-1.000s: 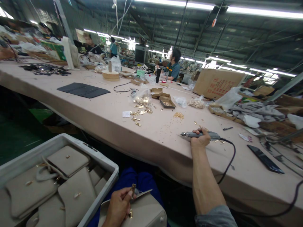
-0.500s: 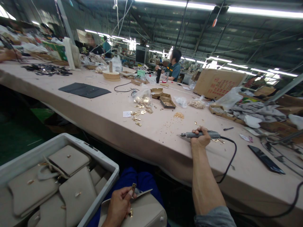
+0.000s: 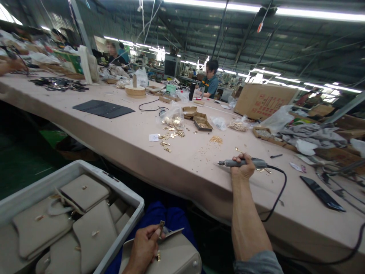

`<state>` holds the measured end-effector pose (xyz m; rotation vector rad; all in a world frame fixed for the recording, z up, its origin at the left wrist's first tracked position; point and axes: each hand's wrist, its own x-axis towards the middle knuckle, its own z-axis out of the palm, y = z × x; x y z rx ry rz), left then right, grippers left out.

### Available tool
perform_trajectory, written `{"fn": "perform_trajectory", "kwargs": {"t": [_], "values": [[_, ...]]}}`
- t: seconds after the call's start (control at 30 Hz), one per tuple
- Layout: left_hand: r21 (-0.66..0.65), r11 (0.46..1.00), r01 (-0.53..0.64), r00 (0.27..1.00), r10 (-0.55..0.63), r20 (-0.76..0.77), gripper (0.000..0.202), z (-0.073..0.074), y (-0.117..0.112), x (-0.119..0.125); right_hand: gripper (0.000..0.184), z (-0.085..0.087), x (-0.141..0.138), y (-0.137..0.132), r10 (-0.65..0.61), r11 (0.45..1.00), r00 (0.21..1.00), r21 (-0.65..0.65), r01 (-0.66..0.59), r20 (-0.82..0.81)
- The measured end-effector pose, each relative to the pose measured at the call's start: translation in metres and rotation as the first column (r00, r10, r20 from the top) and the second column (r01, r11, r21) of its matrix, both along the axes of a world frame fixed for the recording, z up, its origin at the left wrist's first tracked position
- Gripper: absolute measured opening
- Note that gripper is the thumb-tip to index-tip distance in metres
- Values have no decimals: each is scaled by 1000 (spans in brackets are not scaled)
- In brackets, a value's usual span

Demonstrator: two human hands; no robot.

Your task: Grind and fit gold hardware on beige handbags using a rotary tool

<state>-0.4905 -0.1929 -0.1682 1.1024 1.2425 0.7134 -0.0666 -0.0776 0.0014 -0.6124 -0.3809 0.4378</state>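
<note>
In the head view, our grips have barely changed over the last 1 second; only the view has drifted slightly, so we judge the work paused. Our left hand (image 3: 144, 243) pinches a small gold plate (image 3: 161, 225), with the tan bag (image 3: 176, 252) beneath this grip. Our right hand (image 3: 243, 166) wraps a grey power driver (image 3: 259, 163) (tip pointing left); small gold pieces (image 3: 216, 140) lie beyond that tip. The crate (image 3: 133, 217) sits left of our left grip.
</note>
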Motion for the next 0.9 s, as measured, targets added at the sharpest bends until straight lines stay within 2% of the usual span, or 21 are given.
{"fn": "perform_trajectory", "kwargs": {"t": [0.17, 0.4, 0.77, 0.9], "values": [[-8, 1000, 11, 1000, -11, 2, 57, -2, 1, 1, 31, 1, -2, -1, 57, 998, 998, -2, -57, 9], [2, 1000, 5, 1000, -5, 3, 57, -6, 2, 0, 28, 3, -6, -2, 60, 998, 998, -17, -59, 27], [-18, 1000, 17, 999, -16, 47, 55, -6, 2, 0, 36, 1, -1, -3, 69, 998, 997, 6, -69, -21], [-6, 1000, -3, 999, 4, 49, 56, -7, 1, -1, 36, -4, 4, 0, 8, 1000, 999, -19, -9, -33]]}}
